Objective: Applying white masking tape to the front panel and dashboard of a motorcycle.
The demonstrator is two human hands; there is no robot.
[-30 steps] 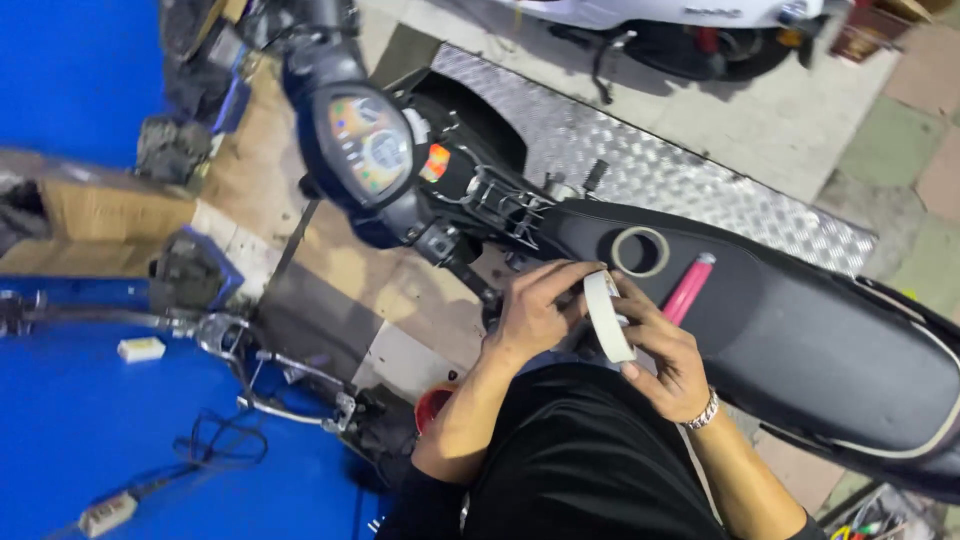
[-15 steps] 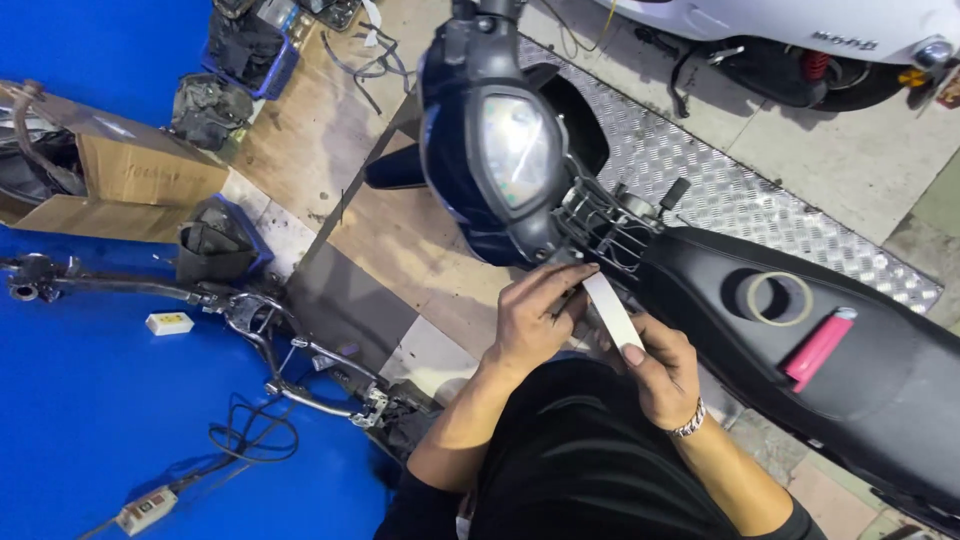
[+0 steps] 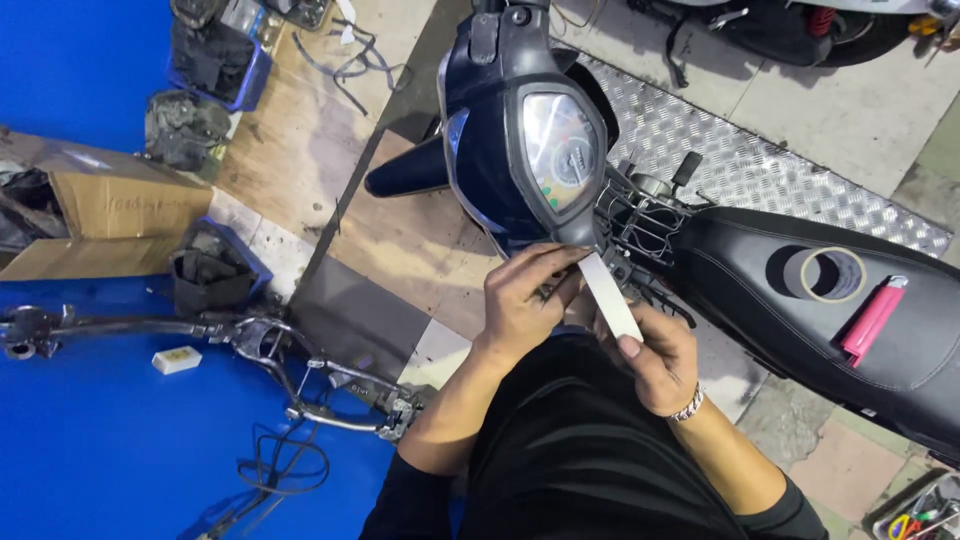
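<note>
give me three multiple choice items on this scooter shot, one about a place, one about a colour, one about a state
1. Where does the pink lighter lie?
A. on the black scooter seat, beside the roll of tape
B. in the wire basket
C. on the blue floor

2. What colour is the flat strip held between the hands?
A. red
B. white
C. green

3. How do the two hands stand?
A. both hang empty
B. only one touches the strip
C. left hand and right hand both pinch the strip

Key: 1 A, the lighter rests on the seat right of the tape roll. 2 B, the strip shows white against the dark scooter. 3 C, the left hand's fingers meet its upper end and the right hand's its lower end.
</note>
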